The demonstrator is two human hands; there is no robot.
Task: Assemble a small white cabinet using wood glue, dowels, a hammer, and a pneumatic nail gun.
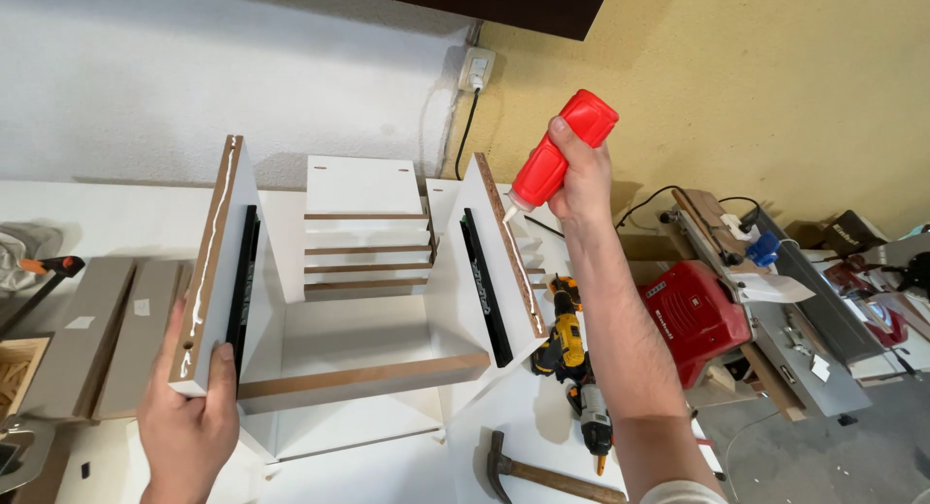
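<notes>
Right hand point(578, 179): wrapped around a red glue bottle point(554, 155), tilted nozzle-down; the white tip touches the raw top edge of the right panel point(509, 247).
Left hand point(189, 422): fingers and thumb pinch the near end of the left panel point(208, 262), thumb on the inner face.
Left panel: upright, with a white bead of glue along its brown top edge and a black drawer rail point(242, 286) on its inner side.
Right panel: upright, opposite the left one, with its own black rail on the inner face.
Cabinet point(363, 325): white, lying open on the bench, stepped shelves at the back between the two panels.
Drill point(565, 339): yellow and black, on the bench just right of the cabinet.
Hammer point(538, 473): near the front edge, below the drill.
Saw point(693, 320): red machine, well to the right.
Socket point(477, 70): on the wall above, with a cable hanging.
</notes>
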